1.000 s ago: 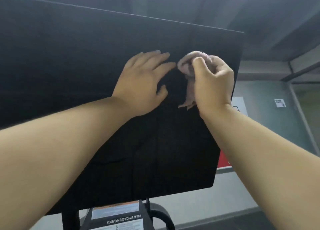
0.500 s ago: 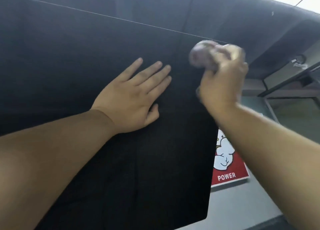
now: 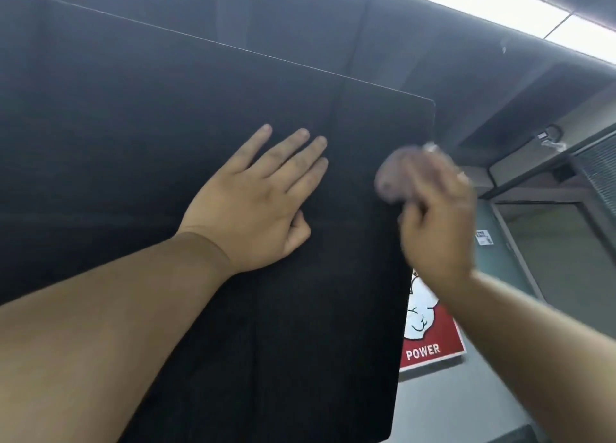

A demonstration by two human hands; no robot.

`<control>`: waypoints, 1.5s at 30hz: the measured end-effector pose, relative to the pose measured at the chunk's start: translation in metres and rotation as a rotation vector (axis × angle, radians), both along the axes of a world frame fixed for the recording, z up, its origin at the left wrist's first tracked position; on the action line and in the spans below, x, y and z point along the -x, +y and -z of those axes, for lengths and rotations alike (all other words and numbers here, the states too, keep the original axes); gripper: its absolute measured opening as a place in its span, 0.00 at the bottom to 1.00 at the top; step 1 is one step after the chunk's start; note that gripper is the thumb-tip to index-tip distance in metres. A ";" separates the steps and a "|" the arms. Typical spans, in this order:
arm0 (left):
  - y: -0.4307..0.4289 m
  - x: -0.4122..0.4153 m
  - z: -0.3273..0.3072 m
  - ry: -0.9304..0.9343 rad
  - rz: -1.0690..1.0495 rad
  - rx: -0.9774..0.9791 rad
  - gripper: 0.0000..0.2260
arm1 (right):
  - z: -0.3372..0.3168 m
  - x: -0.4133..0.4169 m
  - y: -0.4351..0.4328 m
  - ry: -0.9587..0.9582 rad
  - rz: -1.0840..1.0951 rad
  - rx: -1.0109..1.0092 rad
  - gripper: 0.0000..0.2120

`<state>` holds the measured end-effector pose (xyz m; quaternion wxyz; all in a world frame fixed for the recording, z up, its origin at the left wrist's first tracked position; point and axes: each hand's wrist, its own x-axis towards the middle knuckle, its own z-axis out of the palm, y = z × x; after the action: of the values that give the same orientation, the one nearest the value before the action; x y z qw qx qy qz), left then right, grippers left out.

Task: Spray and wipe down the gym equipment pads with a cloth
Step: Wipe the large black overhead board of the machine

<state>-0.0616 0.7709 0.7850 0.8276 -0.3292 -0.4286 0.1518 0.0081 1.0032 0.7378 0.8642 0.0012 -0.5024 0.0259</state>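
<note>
A large black pad (image 3: 166, 135) of the gym machine fills most of the head view, tilted up in front of me. My left hand (image 3: 256, 199) lies flat on it with fingers straight, near the middle. My right hand (image 3: 436, 229) grips a bunched pinkish cloth (image 3: 400, 175) against the pad close to its right edge. That hand and the cloth are blurred by motion. No spray bottle is in view.
Past the pad's right edge a red and white sign (image 3: 430, 336) reading POWER hangs on a grey wall. A glass partition with a dark frame (image 3: 550, 242) stands at the right. A bright ceiling light strip (image 3: 483, 2) runs across the top right.
My right hand with the cloth swept up to the pad's top right corner, then came back down along the right edge. My left hand stayed flat on the pad. The view tilted upward.
</note>
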 end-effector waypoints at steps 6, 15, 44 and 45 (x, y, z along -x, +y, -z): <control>0.002 0.003 -0.001 0.031 0.031 0.000 0.27 | -0.026 0.011 -0.025 0.046 -0.195 0.146 0.27; 0.002 0.001 0.001 0.006 0.025 -0.005 0.26 | 0.037 0.017 -0.006 -0.091 -0.150 -0.032 0.30; 0.002 0.001 0.001 0.021 0.021 -0.002 0.26 | 0.012 0.033 -0.015 0.012 -0.227 0.080 0.31; 0.002 0.001 0.001 0.019 0.022 -0.004 0.26 | 0.027 0.037 -0.014 -0.043 -0.211 0.061 0.32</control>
<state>-0.0624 0.7731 0.7838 0.8339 -0.3307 -0.4175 0.1449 -0.0288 0.9895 0.7103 0.8453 0.0272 -0.5171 0.1320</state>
